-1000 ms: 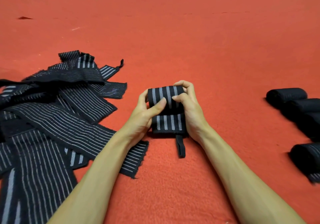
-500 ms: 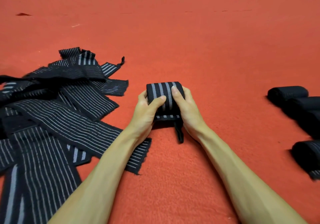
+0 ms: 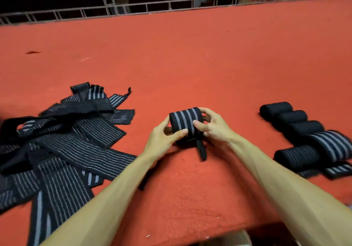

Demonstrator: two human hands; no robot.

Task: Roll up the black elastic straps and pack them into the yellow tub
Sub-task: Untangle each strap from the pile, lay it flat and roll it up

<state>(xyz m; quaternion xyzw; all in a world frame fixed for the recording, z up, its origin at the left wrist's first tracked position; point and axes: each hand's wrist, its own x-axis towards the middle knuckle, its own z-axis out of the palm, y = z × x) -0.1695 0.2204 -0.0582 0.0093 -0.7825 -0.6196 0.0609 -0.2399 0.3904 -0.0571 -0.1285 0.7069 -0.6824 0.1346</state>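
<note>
Left forearm (image 3: 114, 192) and right forearm (image 3: 276, 179) are bare, wrists uncovered.

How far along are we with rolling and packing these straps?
Done: a row of rolled straps lies on the red mat at the right. In hand: the left hand and right hand grip one nearly finished roll, its tab end hanging loose. Left: the pile of flat straps on the left, plus all packing; no tub is in view.

Both forearms bare, extended forward, converging at centre. Left hand (image 3: 163, 138) and right hand (image 3: 214, 128) face each other, fingers curled, gripping the rolled strap (image 3: 182, 120) at either end, thumbs on its near face.
</note>
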